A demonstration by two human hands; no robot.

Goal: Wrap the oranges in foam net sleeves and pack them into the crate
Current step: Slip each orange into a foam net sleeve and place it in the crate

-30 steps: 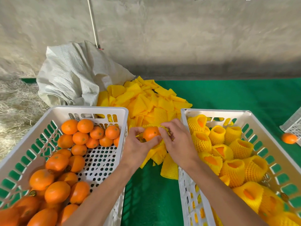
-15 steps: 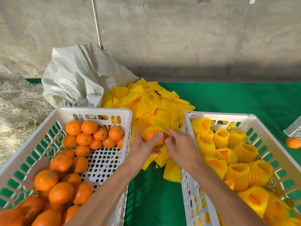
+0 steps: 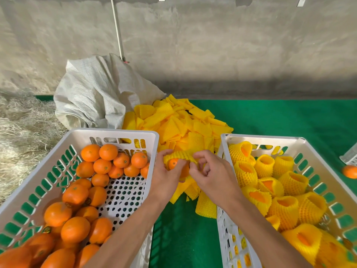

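Between the two crates, my left hand (image 3: 166, 176) holds an orange (image 3: 173, 163) with a yellow foam net sleeve (image 3: 180, 155) stretched over its top. My right hand (image 3: 214, 176) pinches the sleeve's right end with curled fingers. Most of the orange is hidden by the sleeve and my fingers. The white crate on the left (image 3: 58, 182) holds several bare oranges (image 3: 108, 151). The white crate on the right (image 3: 316, 176) holds several oranges wrapped in yellow sleeves (image 3: 264, 165).
A pile of flat yellow foam sleeves (image 3: 179, 122) lies on the green mat (image 3: 280, 118) behind my hands. A white woven sack (image 3: 96, 91) slumps at the back left beside straw (image 3: 21, 124). One loose orange (image 3: 350, 171) and another crate's corner (image 3: 350, 157) sit far right.
The sleeve has been pulled across the top of the orange, which my left hand has turned lower into its palm. My right hand shifted right, tugging the sleeve's end.
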